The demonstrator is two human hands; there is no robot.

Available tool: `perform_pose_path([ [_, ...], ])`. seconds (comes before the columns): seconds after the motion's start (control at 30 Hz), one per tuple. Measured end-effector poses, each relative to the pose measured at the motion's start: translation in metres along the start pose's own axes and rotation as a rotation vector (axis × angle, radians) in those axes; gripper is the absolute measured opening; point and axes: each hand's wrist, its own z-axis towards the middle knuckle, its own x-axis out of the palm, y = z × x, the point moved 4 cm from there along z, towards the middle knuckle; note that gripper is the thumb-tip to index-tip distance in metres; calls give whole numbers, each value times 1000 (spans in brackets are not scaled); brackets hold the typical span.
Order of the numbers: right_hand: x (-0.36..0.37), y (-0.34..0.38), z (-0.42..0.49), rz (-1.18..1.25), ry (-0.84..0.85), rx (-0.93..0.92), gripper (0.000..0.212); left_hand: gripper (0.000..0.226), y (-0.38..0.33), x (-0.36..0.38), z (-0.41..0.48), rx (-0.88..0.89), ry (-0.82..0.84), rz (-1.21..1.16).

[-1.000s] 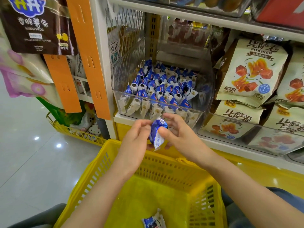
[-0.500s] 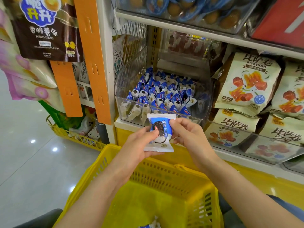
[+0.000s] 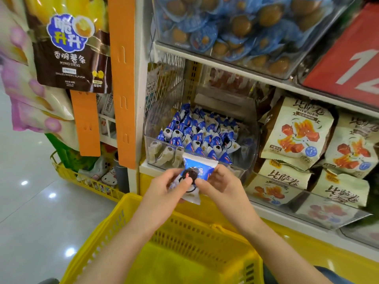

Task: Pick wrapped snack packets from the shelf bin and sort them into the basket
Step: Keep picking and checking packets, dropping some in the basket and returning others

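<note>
Both hands hold one wrapped snack packet (image 3: 193, 177) between them. The left hand (image 3: 164, 193) grasps its left side with thumb and fingers, and the right hand (image 3: 221, 187) pinches its right side. The packet is blue and white, with a dark round biscuit printed on it. It is upright, with its face toward the camera, and its lower edge hangs below the thumbs.

Just beyond the hands is the clear shelf bin (image 3: 160, 158), full of the same blue packets. Directly below the hands is the far rim of the yellow basket (image 3: 184, 228). To the right of the right hand stand beige snack bags (image 3: 295, 130) in a neighbouring bin.

I judge that the packet is being looked at before it goes into the basket. The main risk is in the release. The packet is above the far rim and not above the middle of the basket, so if both hands let go here, it could hit the rim and fall outside, between the basket and the shelf. The wrapper looks smooth, so it could also slip if one hand opens before the other has a firm hold. Bringing the hands nearer to the body first would avoid this.
</note>
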Motion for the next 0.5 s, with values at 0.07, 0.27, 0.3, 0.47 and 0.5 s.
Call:
perform_pose_path([
  [0.07, 1, 3, 0, 16, 12, -16, 21, 22, -5, -1, 2, 79, -42, 106],
  [0.27, -23, 37, 22, -109, -161, -147, 14, 19, -39, 1, 26, 328, -90, 333],
  [0.3, -32, 44, 30, -192, -227, -168, 16, 24, -44, -1, 33, 378, -102, 363],
  [0.47, -63, 75, 82, -840, -388, -160, 31, 33, -45, -9, 63, 487, -113, 707],
  [0.5, -64, 75, 92, -951, -379, -101, 34, 33, -40, -10, 67, 484, -100, 767],
])
